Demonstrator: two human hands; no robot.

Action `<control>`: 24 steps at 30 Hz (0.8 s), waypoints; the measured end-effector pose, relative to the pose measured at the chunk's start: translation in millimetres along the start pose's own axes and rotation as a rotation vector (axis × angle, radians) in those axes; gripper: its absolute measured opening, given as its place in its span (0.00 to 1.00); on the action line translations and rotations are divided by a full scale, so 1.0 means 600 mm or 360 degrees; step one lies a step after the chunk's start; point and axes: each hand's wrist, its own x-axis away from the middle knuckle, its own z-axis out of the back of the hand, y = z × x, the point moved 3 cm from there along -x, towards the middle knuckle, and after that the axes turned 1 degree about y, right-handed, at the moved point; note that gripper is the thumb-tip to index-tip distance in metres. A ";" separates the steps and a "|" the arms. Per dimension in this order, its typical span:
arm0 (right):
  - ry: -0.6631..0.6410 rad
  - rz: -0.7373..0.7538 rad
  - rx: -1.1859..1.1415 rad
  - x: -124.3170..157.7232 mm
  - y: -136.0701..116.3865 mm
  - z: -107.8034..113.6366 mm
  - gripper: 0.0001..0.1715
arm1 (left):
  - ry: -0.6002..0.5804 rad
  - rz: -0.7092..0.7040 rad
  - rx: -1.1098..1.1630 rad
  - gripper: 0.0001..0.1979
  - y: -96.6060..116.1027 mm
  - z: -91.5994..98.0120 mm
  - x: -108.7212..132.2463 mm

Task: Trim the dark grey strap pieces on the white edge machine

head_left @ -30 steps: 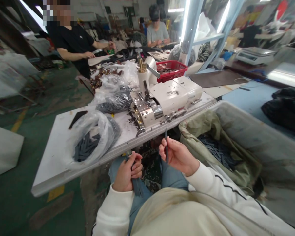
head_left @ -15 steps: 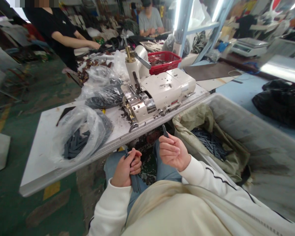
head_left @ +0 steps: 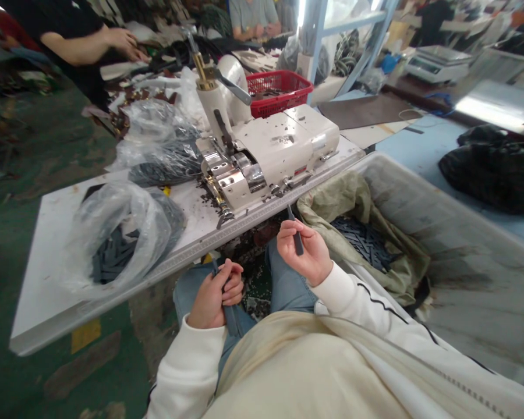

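Observation:
My left hand (head_left: pixel 217 294) is closed round several dark grey strips (head_left: pixel 232 321), whose ends stick out above and below the fist over my lap. Between the thumb and fingers of my right hand (head_left: pixel 306 250) a single dark grey strip (head_left: pixel 298 242) is pinched, its narrow tip pointing up toward the table edge. Just beyond both hands stands a cream-coloured machine (head_left: pixel 283 145) with a metal roller and a brass-topped post, dark scraps scattered on and around it. A clear plastic bag (head_left: pixel 151 233) of similar strips sits open on the table, left of the machine.
Right of my knees, a grey plastic bin (head_left: pixel 463 250) holds an olive cloth sack (head_left: pixel 332 201) with more strips (head_left: pixel 362 241). A red basket (head_left: pixel 283 105) stands behind the machine. The white table (head_left: pixel 39 262) has its front edge close to my hands. Co-workers are at the back.
The strip in my right hand now shows at fuller length, the fingers having opened up around it. My left hand keeps its strips. The whole view has shifted slightly.

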 end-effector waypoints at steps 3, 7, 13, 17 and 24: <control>0.0031 -0.0024 -0.0097 0.001 0.000 0.003 0.12 | 0.0014 0.0011 0.0000 0.18 -0.002 -0.002 -0.001; 0.0051 -0.0055 -0.0283 0.004 0.002 0.001 0.16 | 0.0031 0.0018 -0.0015 0.18 -0.002 -0.007 -0.003; 0.0082 -0.0119 -0.0175 0.005 0.004 -0.005 0.23 | 0.0036 0.0022 -0.0048 0.18 -0.003 -0.009 -0.007; 0.0038 -0.0174 -0.0096 0.006 0.003 0.000 0.21 | 0.0021 0.0052 -0.0051 0.17 -0.008 -0.003 -0.011; -0.0039 -0.0256 -0.0108 0.008 0.007 0.010 0.21 | 0.0069 0.0031 -0.0040 0.18 -0.010 -0.006 -0.008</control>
